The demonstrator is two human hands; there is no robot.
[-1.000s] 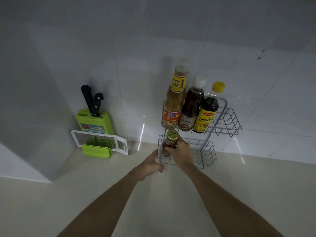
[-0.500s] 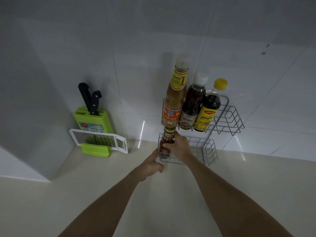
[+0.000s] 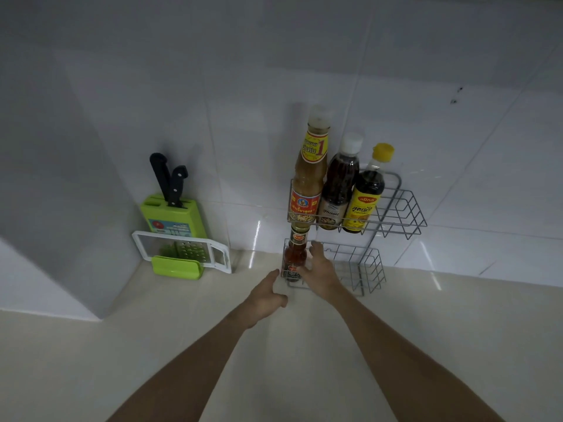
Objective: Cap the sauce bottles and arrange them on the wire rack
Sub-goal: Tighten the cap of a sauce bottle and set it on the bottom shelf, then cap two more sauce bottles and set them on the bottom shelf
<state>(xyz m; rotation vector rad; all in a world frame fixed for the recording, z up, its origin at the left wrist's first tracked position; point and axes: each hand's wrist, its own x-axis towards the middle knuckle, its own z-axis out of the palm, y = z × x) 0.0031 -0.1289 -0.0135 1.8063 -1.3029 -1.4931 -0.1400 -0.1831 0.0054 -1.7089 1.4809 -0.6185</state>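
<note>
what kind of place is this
Most likely a home kitchen: sauce bottles in a wire rack, a green knife block and a grater, all against a tiled wall.

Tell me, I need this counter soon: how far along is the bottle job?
Done: three capped bottles stand in the rack's upper tier. In hand: the right hand is at the small red sauce bottle, capped, upright in the lower tier, left end. Left: letting go; no other bottles show.

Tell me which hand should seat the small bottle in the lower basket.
Right. The right hand touches the bottle inside the basket; the left hand sits outside, by its front corner.
</note>
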